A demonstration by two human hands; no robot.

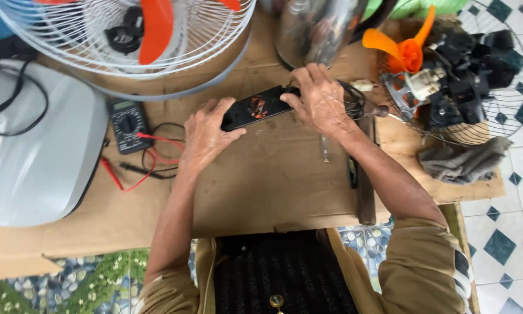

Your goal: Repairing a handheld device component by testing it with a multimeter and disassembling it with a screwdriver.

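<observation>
Holding a flat black part at mid-bench: left hand pinches its near-left end, thumb on the edge; right hand covers the far-right end, fingers curled over it. Part lies tilted on the cardboard-covered bench, with a coppery-orange patch on its upper face; what that patch is, cannot tell.

Just right of the forearm: a thin screwdriver flat on the cardboard, beside it a dark wooden strip running toward the near edge.

Left of the left hand: black multimeter, dial up, red and black leads looped loosely beside it. Further left a grey rounded housing with a black cable across its top.

Right side: grey rag crumpled at the bench edge. Behind it a round wire fan guard lies flat and works as a tray: inside are black plastic parts, a small motor and an orange fan blade.

Far edge: a white caged fan with orange blades, and a shiny metal vessel, contents not visible.
</observation>
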